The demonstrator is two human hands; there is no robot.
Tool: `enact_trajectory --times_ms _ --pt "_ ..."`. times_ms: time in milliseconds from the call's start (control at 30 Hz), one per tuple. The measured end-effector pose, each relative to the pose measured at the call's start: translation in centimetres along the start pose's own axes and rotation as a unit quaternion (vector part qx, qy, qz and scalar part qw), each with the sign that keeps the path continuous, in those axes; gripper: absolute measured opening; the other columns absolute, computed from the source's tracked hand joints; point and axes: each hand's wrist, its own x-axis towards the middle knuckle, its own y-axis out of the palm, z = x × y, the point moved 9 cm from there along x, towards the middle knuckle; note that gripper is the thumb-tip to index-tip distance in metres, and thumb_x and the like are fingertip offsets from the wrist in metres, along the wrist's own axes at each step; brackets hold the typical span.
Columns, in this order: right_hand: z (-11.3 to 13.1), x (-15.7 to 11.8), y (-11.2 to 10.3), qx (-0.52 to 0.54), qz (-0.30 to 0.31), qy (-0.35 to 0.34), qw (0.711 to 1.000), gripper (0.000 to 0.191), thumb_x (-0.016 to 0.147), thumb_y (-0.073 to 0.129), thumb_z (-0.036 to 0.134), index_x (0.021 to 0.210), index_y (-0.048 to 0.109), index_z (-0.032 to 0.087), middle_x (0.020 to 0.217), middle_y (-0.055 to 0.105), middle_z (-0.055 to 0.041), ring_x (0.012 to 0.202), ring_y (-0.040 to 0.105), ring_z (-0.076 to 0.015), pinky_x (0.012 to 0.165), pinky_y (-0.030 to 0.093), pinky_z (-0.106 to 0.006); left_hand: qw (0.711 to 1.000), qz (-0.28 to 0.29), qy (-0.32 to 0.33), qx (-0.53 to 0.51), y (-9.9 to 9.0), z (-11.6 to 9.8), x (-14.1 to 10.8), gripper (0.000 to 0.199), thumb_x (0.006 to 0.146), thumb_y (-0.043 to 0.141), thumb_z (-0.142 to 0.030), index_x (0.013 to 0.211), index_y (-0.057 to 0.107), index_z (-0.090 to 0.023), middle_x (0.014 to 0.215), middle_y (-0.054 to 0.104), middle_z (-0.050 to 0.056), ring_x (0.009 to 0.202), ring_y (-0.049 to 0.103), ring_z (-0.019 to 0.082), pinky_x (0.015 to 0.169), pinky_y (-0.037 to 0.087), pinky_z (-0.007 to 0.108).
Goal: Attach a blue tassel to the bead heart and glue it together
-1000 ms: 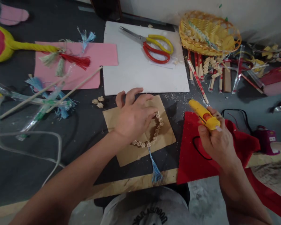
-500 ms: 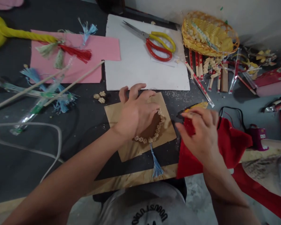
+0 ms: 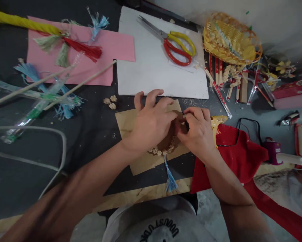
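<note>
A curved string of small beige flower-shaped pieces [image 3: 163,152] lies on a brown cardboard square [image 3: 143,168], with a light blue tassel [image 3: 170,181] hanging from its lower side. My left hand [image 3: 152,124] arches over the card, its thumb and forefinger closed at the string's upper right end, the other fingers curled and raised. Close against those fingertips, my right hand [image 3: 196,132] is pinched; what lies in its fingers is hidden. Beside the right hand, a yellow glue gun [image 3: 218,122] lies by a red cloth [image 3: 231,148].
Scissors [image 3: 177,48] rest on a white board [image 3: 138,74]. Loose flower pieces [image 3: 112,102] sit left of the card. A wicker basket [image 3: 231,40] and wrapped sticks stand at back right. Tassels lie on pink paper [image 3: 123,47]; a pale cable [image 3: 57,134] loops at left.
My right hand has moved left from beside the glue gun to my left fingertips, its fingers closing into a pinch. My left hand stays over the card. The view has shifted slightly.
</note>
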Motion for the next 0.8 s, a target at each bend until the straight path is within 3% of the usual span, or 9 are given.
enact_trajectory --times_ms 167,500,800 --pt "0.0 0.13 0.16 -0.002 -0.002 0.0 1.0 0.007 0.089 0.063 0.027 0.086 0.065 0.02 0.114 0.067 -0.0109 0.108 0.053 -0.0309 0.088 0.046 -0.047 1.0 -0.005 0.0 0.006 0.08 -0.01 0.05 0.027 0.097 0.047 -0.022 0.091 0.073 -0.028 0.128 0.066 0.001 0.139 0.038 0.035 0.115 0.017 0.066" --pt "-0.21 0.19 0.25 -0.004 0.004 0.011 1.0 0.006 0.089 0.063 0.025 0.088 0.065 0.02 0.114 0.068 -0.0116 0.107 0.054 -0.0305 0.088 0.047 -0.046 1.0 0.001 0.014 0.027 0.36 0.14 -0.19 0.025 0.097 0.046 -0.026 0.102 0.07 -0.03 0.132 0.063 -0.003 0.144 0.033 0.031 0.122 0.007 0.062" --pt "-0.33 0.16 0.42 0.018 0.001 0.007 1.0 0.008 0.091 0.06 0.026 0.089 0.065 0.021 0.11 0.069 -0.0117 0.105 0.053 -0.0305 0.087 0.047 -0.047 1.0 0.015 -0.014 -0.006 -0.32 -0.03 0.12 0.026 0.096 0.049 -0.022 0.09 0.073 -0.03 0.13 0.066 -0.001 0.14 0.038 0.034 0.118 0.015 0.065"
